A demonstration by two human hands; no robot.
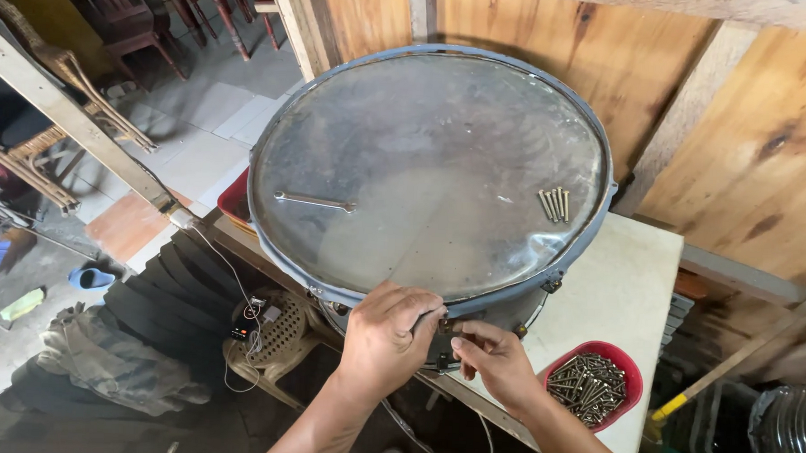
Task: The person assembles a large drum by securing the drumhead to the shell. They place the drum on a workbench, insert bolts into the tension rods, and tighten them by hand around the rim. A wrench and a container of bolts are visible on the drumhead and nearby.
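A large drum [428,173] lies flat on a pale table [622,281], its clear, scuffed skin facing up, and both hands work at the near edge of its grey rim [472,304]. The left hand [387,336] curls over that rim, fingers folded down onto the side of the drum and gripping it. Just beside it, the right hand [499,357] pinches a small dark metal fitting [447,326] on the drum's side between thumb and fingertips. Beyond the left hand, a wrench [314,200] rests on the skin. Beyond the right hand, a small bunch of screws [554,204] lies on the skin near the far rim. Just to the right of the right hand, a red bowl [593,383] full of screws sits on the table.
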